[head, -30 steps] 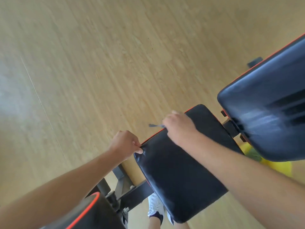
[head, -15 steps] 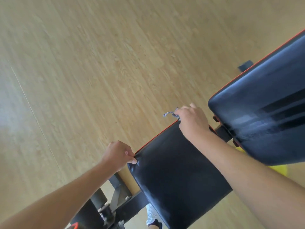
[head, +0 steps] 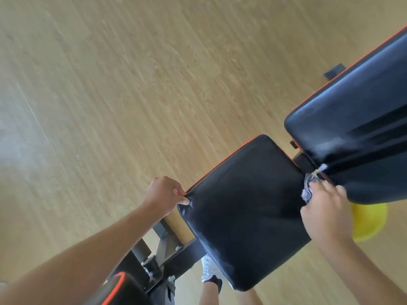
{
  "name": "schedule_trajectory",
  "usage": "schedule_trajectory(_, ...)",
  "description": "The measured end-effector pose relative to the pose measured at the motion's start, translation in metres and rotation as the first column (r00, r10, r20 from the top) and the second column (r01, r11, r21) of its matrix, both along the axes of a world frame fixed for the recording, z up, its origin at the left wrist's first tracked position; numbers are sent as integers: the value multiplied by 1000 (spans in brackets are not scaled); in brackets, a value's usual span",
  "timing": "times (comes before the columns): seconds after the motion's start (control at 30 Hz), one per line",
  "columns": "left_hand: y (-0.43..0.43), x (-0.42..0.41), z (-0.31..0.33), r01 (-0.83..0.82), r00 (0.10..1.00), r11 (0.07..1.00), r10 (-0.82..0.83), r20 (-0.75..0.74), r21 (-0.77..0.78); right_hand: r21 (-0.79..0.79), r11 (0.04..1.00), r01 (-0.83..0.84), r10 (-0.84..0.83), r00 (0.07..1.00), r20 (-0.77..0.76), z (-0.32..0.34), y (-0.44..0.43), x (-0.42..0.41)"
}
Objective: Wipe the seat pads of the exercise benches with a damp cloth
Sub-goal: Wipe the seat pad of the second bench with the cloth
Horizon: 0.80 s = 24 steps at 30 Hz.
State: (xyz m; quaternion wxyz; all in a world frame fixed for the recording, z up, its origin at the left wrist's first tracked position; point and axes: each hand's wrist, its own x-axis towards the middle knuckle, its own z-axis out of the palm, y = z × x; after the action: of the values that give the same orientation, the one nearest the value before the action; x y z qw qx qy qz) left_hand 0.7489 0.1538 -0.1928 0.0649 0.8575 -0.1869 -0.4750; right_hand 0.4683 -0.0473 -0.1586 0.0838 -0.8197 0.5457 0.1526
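Note:
A black seat pad [head: 244, 208] with an orange edge fills the lower middle of the head view. My left hand [head: 164, 191] pinches the pad's left corner, thumb on top. My right hand [head: 326, 211] is closed on a grey cloth [head: 309, 187] at the pad's right edge, in the gap before the long black back pad [head: 356, 133]. Most of the cloth is hidden under my fingers. The back pad shows pale wet streaks.
The bench's black metal frame [head: 174, 254] runs under the seat pad. Another black, orange-trimmed roller pad [head: 123, 289] sits at the bottom left. A yellow object [head: 370, 223] lies on the wooden floor [head: 132, 84] under the back pad. My shoe [head: 209, 271] shows below.
My right hand has carried the cloth from the seat pad's far edge across to its right edge by the back pad. My left hand has kept its grip on the corner.

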Motion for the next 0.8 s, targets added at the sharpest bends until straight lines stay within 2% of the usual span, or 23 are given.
schedule_trajectory(0.1,0,0,2,16,1000,1000,-16,1,6,14,999,45,-46,998,33,-9,-11,17)
schedule_trajectory(0.17,-1,0,2,28,1000,1000,-28,2,4,30,998,-54,49,990,135,-22,-29,58)
schedule_trajectory(0.23,0,0,0,30,1000,1000,-30,7,6,66,995,-73,58,976,210,-33,-40,78)
schedule_trajectory(0.4,0,2,-3,65,997,998,-66,32,14,-33,998,57,-55,997,57,-35,-12,-26)
schedule_trajectory(0.5,0,2,-4,51,998,999,-51,36,13,31,982,187,-189,975,119,-50,-4,-61)
schedule_trajectory(0.57,1,0,-3,44,998,999,-44,40,5,116,949,294,-313,921,231,-55,-10,-64)
schedule_trajectory(0.67,1,-3,0,62,997,998,-62,47,-2,217,865,452,-497,831,251,-48,-17,-79)
schedule_trajectory(0.8,-2,-2,0,75,996,997,-75,45,0,440,653,617,-746,624,232,-40,25,-102)
